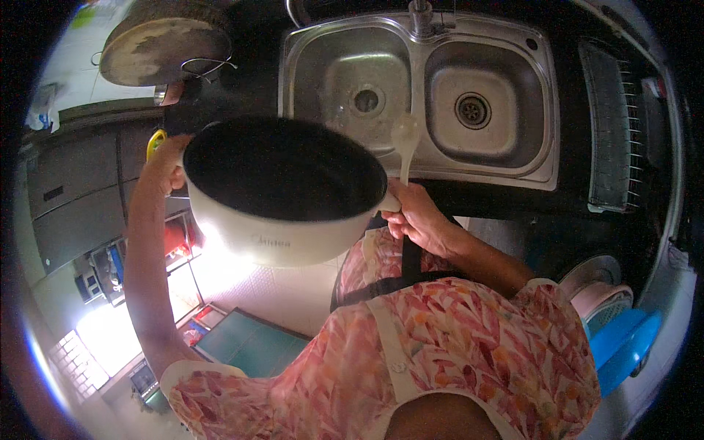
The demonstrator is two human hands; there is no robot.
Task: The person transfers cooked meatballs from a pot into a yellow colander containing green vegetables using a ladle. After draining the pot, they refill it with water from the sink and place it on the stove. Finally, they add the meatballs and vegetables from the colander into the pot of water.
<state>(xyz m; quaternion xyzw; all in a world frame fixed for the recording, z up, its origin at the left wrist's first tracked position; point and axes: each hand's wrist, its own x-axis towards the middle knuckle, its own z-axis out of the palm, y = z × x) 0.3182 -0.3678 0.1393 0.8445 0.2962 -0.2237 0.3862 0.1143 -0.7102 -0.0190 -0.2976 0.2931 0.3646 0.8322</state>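
Note:
A deep cream pot (275,245) with a dark interior is held up between my two hands, in front of the sink. It tilts a little, and writing shows on its outer wall. My left hand (171,165) grips the side handle at its left. On the opposite side, my right hand (415,214) is closed around the other handle (389,203). The same hand also holds a pale spoon (406,137), its bowl pointing up towards the sink. The pot's bottom is too dark to tell whether anything lies inside.
Beyond the pot is a stainless steel double sink (418,165) with a tap (421,22). To the right stands a dish rack (608,126); blue plastic basins (621,346) are lower down. A round wooden chopping board (159,52) leans at the upper left.

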